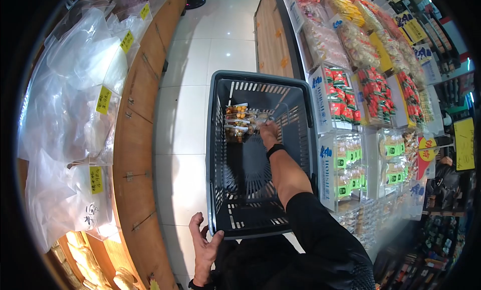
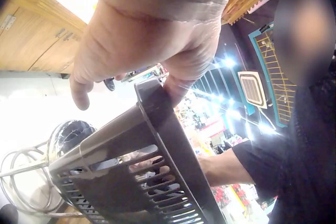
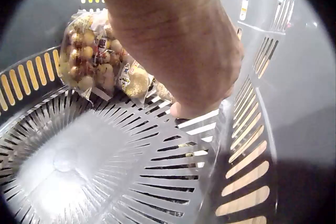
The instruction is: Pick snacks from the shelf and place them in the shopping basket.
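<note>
A dark grey basket (image 1: 295,155) with slotted walls stands in front of the body. Inside at its far left lie clear packets of round yellow-brown food (image 1: 238,122) (image 3: 84,58). My right hand (image 1: 269,132) (image 3: 178,50) reaches down inside, right beside a pale clear packet (image 3: 161,91); its fingertips are mostly hidden. My left hand (image 1: 203,250) (image 2: 152,35) is at the near left corner, thumb touching the basket rim (image 2: 149,90), the other fingers apart, loosely bent outside the wall.
To the left runs a wooden counter (image 1: 138,139) with plastic-covered goods and yellow price tags (image 1: 103,99). On the right, a shelf holds red packets (image 1: 343,97) and green-labelled packets (image 1: 350,155). Pale floor tiles (image 1: 183,109) lie between. A person (image 2: 294,145) shows in the left wrist view.
</note>
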Available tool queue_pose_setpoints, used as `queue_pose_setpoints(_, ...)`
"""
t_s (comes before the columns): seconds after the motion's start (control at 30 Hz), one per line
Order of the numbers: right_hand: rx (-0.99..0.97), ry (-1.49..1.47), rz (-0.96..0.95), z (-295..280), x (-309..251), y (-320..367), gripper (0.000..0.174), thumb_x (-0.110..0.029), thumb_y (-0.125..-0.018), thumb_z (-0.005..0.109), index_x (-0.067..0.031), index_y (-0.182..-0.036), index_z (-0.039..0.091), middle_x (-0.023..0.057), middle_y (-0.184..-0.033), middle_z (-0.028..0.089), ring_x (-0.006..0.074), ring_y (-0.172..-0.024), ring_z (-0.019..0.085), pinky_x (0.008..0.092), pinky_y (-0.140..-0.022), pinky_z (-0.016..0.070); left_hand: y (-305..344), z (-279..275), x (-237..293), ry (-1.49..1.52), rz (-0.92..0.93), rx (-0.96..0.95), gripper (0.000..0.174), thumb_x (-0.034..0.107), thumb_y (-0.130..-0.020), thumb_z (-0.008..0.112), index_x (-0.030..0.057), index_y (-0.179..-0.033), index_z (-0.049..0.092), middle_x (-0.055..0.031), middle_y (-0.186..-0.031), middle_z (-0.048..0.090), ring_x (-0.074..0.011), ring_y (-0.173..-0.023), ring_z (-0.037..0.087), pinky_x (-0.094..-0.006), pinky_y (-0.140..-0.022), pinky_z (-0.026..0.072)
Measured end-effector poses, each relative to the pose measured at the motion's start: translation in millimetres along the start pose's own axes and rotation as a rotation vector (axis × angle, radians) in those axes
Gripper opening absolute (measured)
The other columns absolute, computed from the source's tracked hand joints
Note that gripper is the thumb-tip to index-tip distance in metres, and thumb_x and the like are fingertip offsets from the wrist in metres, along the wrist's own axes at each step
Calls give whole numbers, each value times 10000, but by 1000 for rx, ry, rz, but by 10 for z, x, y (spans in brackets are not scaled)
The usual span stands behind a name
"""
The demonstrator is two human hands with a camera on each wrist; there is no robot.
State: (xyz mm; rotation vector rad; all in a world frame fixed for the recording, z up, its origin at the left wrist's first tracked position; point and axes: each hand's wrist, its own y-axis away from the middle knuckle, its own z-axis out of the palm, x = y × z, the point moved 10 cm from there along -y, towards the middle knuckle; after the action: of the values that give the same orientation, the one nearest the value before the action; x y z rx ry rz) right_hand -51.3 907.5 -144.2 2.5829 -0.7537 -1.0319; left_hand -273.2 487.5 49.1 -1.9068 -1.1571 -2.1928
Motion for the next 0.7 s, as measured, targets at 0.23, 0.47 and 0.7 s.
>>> queue_pose_setpoints(0.23, -55, -5, -2, 115, 82, -58, 285, -212, -873, 651, -28, -1051, 526, 155, -961, 596, 312, -899, 588, 433, -808, 473, 33, -8, 5, -14, 15, 13, 764, 52, -748, 734, 26, -1383, 312, -129, -1401, 317, -247, -1293, 342, -419, -1029, 375)
queue_pose_setpoints(0.47, -80, -21, 5, 74, -1, 106, 487, -231, -855, 675, 30, -1224, 492, 237, -1209, 578, 392, -1117, 567, 446, -891, 463, 73, -19, 49, -6, 20, 18, 761, 63, -756, 741, 38, -1386, 313, -125, -1410, 316, -250, -1302, 336, -430, -1037, 366)
queue_pose_setpoints(0.7, -47, -170, -82, -301, -397, 603, 326, -175, -827, 674, 54, -1053, 620, 215, -1045, 666, 365, -1020, 632, 410, -823, 493, 71, -31, 235, -38, 143, -31, 727, 21, -778, 712, 42, -1390, 320, -129, -1420, 329, -261, -1315, 338, -426, -1046, 363)
